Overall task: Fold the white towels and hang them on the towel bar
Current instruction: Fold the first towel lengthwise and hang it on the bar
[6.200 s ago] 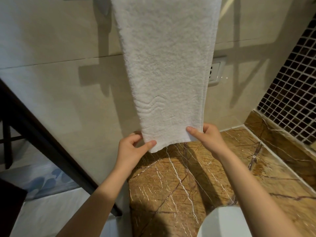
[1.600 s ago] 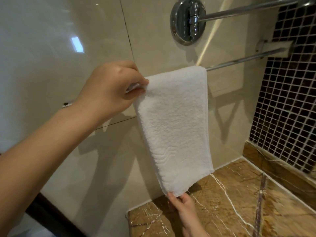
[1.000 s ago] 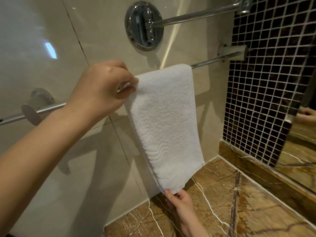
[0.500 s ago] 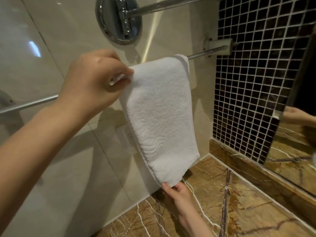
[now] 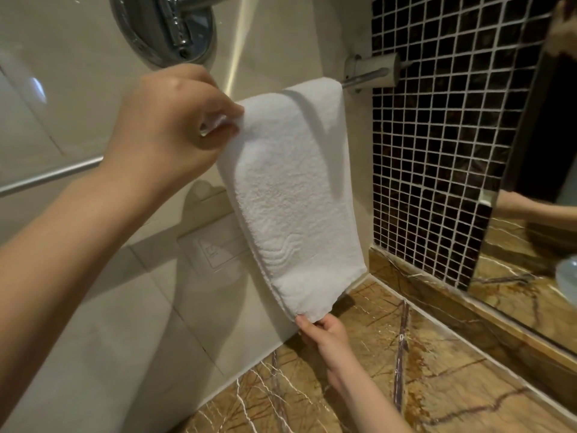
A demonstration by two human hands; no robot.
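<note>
A folded white towel (image 5: 290,198) hangs over the thin chrome towel bar (image 5: 50,176), close to the bar's right wall mount (image 5: 371,73). It has a wavy embossed band near its lower end. My left hand (image 5: 168,126) pinches the towel's top left edge at the bar between thumb and fingers. My right hand (image 5: 324,335) pinches the towel's bottom left corner from below, just above the counter. The bar is hidden under the towel and behind my left hand.
A second, thicker chrome bar with a round wall plate (image 5: 165,26) sits above. A brown marble counter (image 5: 421,385) lies below. Dark mosaic tile (image 5: 437,135) and a mirror (image 5: 537,182) stand to the right. A white wall socket (image 5: 218,245) shows beside the towel.
The towel has slid right along the bar and now hangs close to the right mount. Both hands keep their pinches. The wall socket has come out from behind the towel.
</note>
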